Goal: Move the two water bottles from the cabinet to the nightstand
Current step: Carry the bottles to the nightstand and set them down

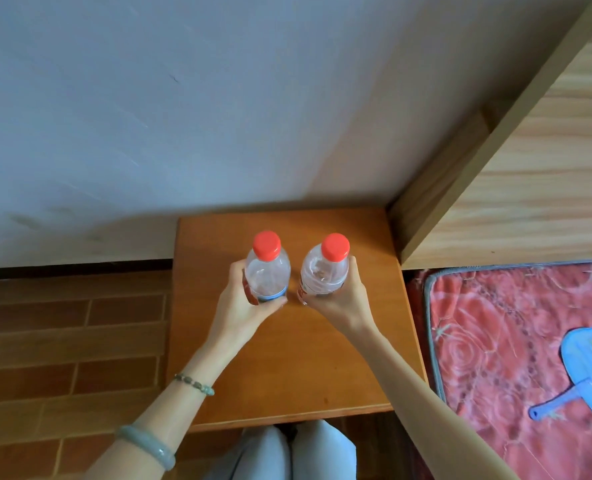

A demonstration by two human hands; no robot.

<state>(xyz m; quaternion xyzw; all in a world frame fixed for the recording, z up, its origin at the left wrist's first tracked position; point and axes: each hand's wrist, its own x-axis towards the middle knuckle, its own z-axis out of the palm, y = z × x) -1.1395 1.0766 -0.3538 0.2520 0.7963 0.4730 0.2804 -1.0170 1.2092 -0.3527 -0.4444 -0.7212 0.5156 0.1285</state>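
1. Now two clear water bottles with red caps stand upright side by side over the nightstand (287, 358), near its back half; whether their bases touch the wooden top cannot be told.
2. Left bottle (266, 268) sits in the left hand (244, 301), whose fingers wrap around its lower body at the label.
3. Right bottle (324, 270) sits in the right hand (336, 297), gripped the same way around the lower body.
4. Between the two bottles a narrow gap shows; they are close but apart.
5. On the left forearm are a beaded bracelet (195, 383) and a pale green bangle (147, 445).
6. Behind the nightstand rises a grey-white wall (183, 116); to its left lies a brick-patterned floor (62, 341).
7. To the right is a light wooden headboard (530, 185) and a red patterned mattress (495, 341) with a blue hand fan (589, 362) lying on it.
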